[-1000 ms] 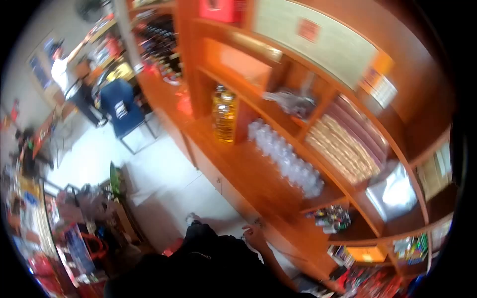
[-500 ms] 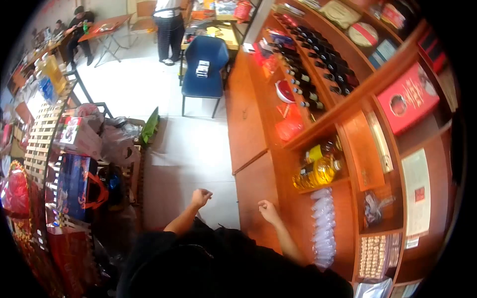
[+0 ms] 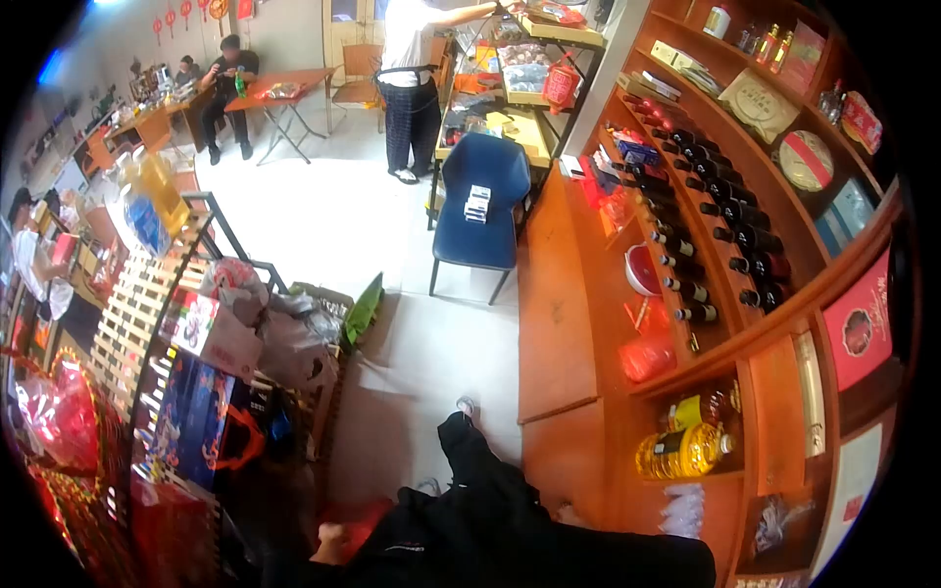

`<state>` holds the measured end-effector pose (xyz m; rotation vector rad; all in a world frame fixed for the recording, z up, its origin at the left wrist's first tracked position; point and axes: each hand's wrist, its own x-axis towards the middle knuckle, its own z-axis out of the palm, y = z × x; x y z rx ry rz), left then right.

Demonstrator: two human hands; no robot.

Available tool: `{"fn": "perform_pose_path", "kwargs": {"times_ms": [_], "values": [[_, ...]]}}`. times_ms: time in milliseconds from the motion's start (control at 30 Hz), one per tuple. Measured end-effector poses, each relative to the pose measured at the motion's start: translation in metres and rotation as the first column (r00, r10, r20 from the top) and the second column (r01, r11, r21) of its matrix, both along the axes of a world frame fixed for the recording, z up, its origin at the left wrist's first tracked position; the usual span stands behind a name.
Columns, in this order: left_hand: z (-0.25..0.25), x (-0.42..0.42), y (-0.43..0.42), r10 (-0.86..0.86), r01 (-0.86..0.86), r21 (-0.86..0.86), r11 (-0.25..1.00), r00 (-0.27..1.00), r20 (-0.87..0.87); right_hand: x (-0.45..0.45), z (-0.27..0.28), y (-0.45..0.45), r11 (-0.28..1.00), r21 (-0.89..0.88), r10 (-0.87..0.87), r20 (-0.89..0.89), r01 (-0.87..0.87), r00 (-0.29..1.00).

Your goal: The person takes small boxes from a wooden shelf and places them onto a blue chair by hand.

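My left hand [image 3: 331, 541] is low in the view, beside a red object [image 3: 361, 521] partly covered by my dark clothing. Its fingers are too small and indistinct to show whether they are closed. Of my right hand [image 3: 569, 515], only a small blurred part shows past my dark clothing, near the orange-brown cabinet [image 3: 559, 446]; its fingers cannot be made out. One shoe [image 3: 466, 404] stands forward on the pale tiled floor [image 3: 402, 377].
A blue chair [image 3: 480, 211] holds small white boxes. Dark bottles [image 3: 730, 211] and yellow oil [image 3: 681, 451] fill the right shelves. Bags and a slatted rack [image 3: 137, 314] line the left. A person [image 3: 407, 88] stands behind the chair; another [image 3: 227, 93] sits further back.
The view has swung from the shelves toward the room and chair. Both hands, raised and visible half a second ago, are now lower and partly hidden. One foot has come forward.
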<state>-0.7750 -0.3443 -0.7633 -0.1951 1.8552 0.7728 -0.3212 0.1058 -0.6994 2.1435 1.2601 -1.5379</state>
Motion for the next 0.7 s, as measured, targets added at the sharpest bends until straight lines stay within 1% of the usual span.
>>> {"fn": "perform_pose_path", "kwargs": {"times_ms": [33, 67, 100, 133, 200, 267, 300, 333, 367, 400, 433, 467, 500, 533, 567, 600, 633, 667, 700], "values": [[0.015, 0.004, -0.031, 0.339, -0.457, 0.202, 0.867, 0.834, 0.435, -0.011, -0.002, 0.010, 1.000, -0.021, -0.006, 0.012, 0.007, 1.000], [0.019, -0.004, -0.019, 0.269, -0.271, -0.020, 0.962, 0.937, 0.221, -0.024, -0.006, 0.023, 0.999, -0.037, -0.012, 0.017, 0.013, 1.000], [0.023, -0.014, 0.000, 0.047, -0.029, -0.250, 0.968, 0.997, 0.066, -0.038, -0.011, 0.037, 0.999, -0.046, -0.010, 0.019, 0.011, 1.000], [0.025, -0.024, 0.022, -0.102, 0.098, -0.339, 0.936, 0.995, 0.006, -0.054, -0.018, 0.053, 0.998, -0.055, -0.002, 0.017, 0.003, 1.000], [0.031, -0.048, 0.074, -0.292, 0.246, -0.350, 0.904, 0.953, -0.084, -0.096, -0.034, 0.090, 0.999, -0.038, 0.021, -0.012, -0.021, 1.000], [0.030, -0.077, 0.134, -0.448, 0.378, -0.307, 0.873, 0.872, -0.198, -0.147, -0.046, 0.135, 0.998, 0.032, 0.060, -0.048, -0.059, 0.997], [0.032, -0.096, 0.167, -0.527, 0.454, -0.291, 0.842, 0.806, -0.269, -0.179, -0.050, 0.164, 0.993, 0.083, 0.089, -0.062, -0.084, 0.994], [0.030, -0.117, 0.199, -0.613, 0.540, -0.291, 0.790, 0.711, -0.344, -0.212, -0.055, 0.192, 0.984, 0.145, 0.115, -0.077, -0.103, 0.990], [0.027, -0.140, 0.235, -0.664, 0.604, -0.286, 0.744, 0.618, -0.421, -0.249, -0.058, 0.222, 0.968, 0.224, 0.134, -0.098, -0.109, 0.986], [0.025, -0.169, 0.272, -0.671, 0.635, -0.273, 0.723, 0.551, -0.496, -0.289, -0.056, 0.250, 0.950, 0.297, 0.136, -0.134, -0.091, 0.982], [0.021, -0.200, 0.314, -0.644, 0.647, -0.242, 0.723, 0.504, -0.575, -0.328, -0.049, 0.279, 0.937, 0.349, 0.103, -0.207, -0.025, 0.973], [0.073, -0.209, 0.379, -0.435, 0.416, -0.166, 0.894, 0.714, -0.549, -0.365, -0.038, 0.304, 0.925, 0.375, 0.062, -0.290, 0.054, 0.955], [0.088, -0.232, 0.433, -0.408, 0.411, -0.116, 0.904, 0.753, -0.516, -0.398, -0.022, 0.324, 0.920, 0.303, -0.081, -0.471, 0.247, 0.878], [0.077, -0.257, 0.474, -0.508, 0.536, -0.183, 0.824, 0.556, -0.659, -0.421, -0.004, 0.342, 0.936, 0.316, 0.027, -0.502, 0.155, 0.864], [0.154, -0.248, 0.524, -0.231, 0.392, 0.199, 0.898, 0.807, -0.543, -0.442, 0.016, 0.353, 0.934, 0.287, -0.021, -0.555, 0.215, 0.832], [0.180, -0.258, 0.565, -0.334, 0.493, 0.078, 0.866, 0.689, -0.643, -0.460, 0.033, 0.359, 0.927, 0.259, -0.065, -0.600, 0.271, 0.797], [0.197, -0.264, 0.595, -0.426, 0.571, -0.045, 0.820, 0.554, -0.715, -0.470, 0.036, 0.360, 0.926, 0.252, -0.080, -0.595, 0.281, 0.800], [0.229, -0.261, 0.620, -0.274, 0.461, 0.129, 0.878, 0.706, -0.653, -0.475, 0.041, 0.364, 0.938, 0.258, -0.044, -0.576, 0.232, 0.816], [0.250, -0.256, 0.639, -0.116, 0.318, 0.288, 0.903, 0.828, -0.548, -0.476, 0.039, 0.371, 0.947, 0.264, -0.008, -0.554, 0.184, 0.832]]}}
